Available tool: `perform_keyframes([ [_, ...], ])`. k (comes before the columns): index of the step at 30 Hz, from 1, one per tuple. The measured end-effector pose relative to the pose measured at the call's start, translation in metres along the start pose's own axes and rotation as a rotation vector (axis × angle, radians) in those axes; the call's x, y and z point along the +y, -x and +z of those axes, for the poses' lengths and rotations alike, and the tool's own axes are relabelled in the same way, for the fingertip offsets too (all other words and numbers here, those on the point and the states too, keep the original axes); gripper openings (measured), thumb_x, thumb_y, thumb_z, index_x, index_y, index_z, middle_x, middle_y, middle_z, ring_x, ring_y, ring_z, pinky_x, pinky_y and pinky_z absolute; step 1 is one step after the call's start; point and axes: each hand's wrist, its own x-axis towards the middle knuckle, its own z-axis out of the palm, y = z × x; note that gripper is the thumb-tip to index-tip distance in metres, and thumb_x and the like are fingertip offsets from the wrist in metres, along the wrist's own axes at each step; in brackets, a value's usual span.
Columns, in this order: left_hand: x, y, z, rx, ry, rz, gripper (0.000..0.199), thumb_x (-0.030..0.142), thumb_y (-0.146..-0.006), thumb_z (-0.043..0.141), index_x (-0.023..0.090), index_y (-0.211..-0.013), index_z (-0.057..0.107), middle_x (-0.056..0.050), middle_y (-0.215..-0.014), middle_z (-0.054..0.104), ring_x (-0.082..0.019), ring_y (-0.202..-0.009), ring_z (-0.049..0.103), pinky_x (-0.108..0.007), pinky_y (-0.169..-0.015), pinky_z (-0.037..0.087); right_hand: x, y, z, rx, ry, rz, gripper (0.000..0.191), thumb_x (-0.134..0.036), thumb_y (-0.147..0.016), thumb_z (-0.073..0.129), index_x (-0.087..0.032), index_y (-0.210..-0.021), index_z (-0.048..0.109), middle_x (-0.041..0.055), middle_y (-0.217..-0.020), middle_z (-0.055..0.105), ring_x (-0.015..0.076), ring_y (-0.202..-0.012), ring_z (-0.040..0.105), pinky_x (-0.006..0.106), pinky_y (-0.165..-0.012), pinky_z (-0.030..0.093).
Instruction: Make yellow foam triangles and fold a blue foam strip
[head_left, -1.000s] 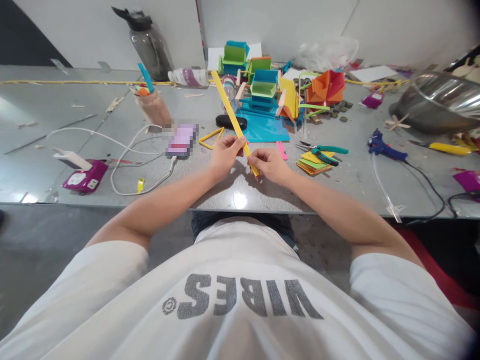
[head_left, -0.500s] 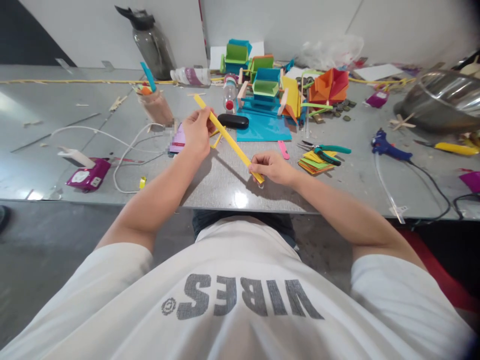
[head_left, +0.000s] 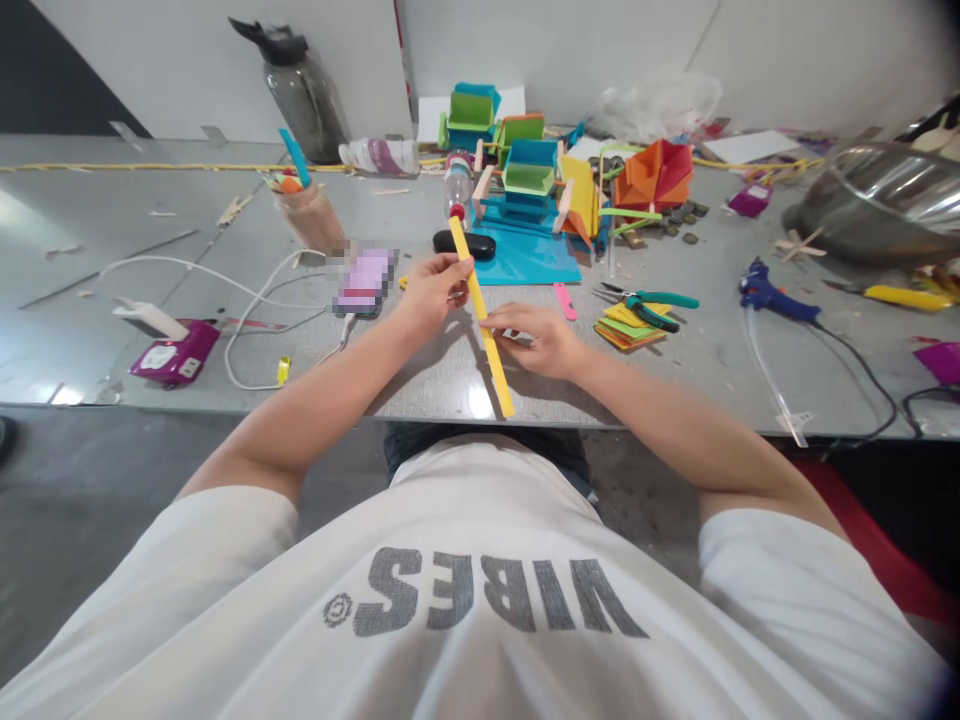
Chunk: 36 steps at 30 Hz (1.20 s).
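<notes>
From far away I see the left hand (head_left: 433, 297) pinching the yellow strip (head_left: 495, 368) over the table (head_left: 420, 388), probably for steadiness, while the right hand (head_left: 546, 342) touches its middle, whether gripping I cannot tell.

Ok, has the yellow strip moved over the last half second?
Yes, right: the far end of the yellow strip was left of the red-capped bottle; in this view it now reaches the cap.

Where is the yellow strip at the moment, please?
In the head view, the yellow strip is near the centre, between the left hand and right hand, its far end crossing the black case in the picture.
</notes>
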Motion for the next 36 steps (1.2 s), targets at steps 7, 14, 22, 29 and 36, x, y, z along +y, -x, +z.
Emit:
perform_keyframes([
  [7,0.008,0.025,0.016,-0.140,0.069,-0.057,0.019,0.014,-0.082,0.087,0.021,-0.092,0.072,0.004,-0.085,0.070,-0.009,-0.072,0.066,-0.023,-0.067,0.056,0.007,0.003,-0.002,0.024,0.257,-0.188,0.029,-0.031,-0.113,0.065,-0.026,-0.136,0.081,0.0098,-0.125,0.086,0.0232,-0.106,0.083,0.037,-0.090,0.067],
  [14,0.006,0.027,0.024,-0.081,0.132,-0.130,0.024,0.009,-0.089,0.080,0.022,-0.080,0.062,0.008,-0.064,0.056,-0.005,-0.052,0.051,-0.018,-0.052,0.042,0.002,0.007,0.008,-0.106,0.506,-0.147,0.036,-0.029,-0.113,0.062,-0.026,-0.144,0.080,0.0125,-0.133,0.085,0.0265,-0.107,0.083,0.036,-0.082,0.061],
  [22,0.017,0.027,0.019,-0.038,0.375,-0.218,0.011,0.019,-0.097,0.077,0.019,-0.088,0.070,-0.004,-0.099,0.084,-0.005,-0.060,0.063,-0.021,-0.047,0.040,-0.001,0.000,0.011,0.291,-0.102,-0.022,0.033,-0.049,-0.114,0.066,-0.028,-0.137,0.079,0.0093,-0.126,0.083,0.0203,-0.097,0.081,0.032,-0.075,0.065],
  [29,0.029,0.039,0.021,-0.028,0.543,-0.141,0.018,0.010,-0.108,0.068,0.021,-0.094,0.071,0.000,-0.109,0.084,-0.008,-0.091,0.080,-0.019,-0.085,0.060,-0.006,-0.010,-0.003,0.405,-0.464,0.223,0.044,-0.068,-0.097,0.087,-0.034,-0.124,0.082,0.0045,-0.129,0.080,0.0194,-0.096,0.084,0.030,-0.068,0.061],
  [36,0.023,0.043,0.024,-0.067,0.552,-0.162,0.010,0.017,-0.111,0.070,0.025,-0.111,0.075,0.003,-0.101,0.082,-0.007,-0.086,0.081,-0.019,-0.090,0.064,-0.013,-0.014,-0.008,0.442,-0.612,0.326,0.049,-0.072,-0.086,0.095,-0.036,-0.117,0.083,0.0017,-0.151,0.078,0.0221,-0.109,0.083,0.031,-0.073,0.062],
])
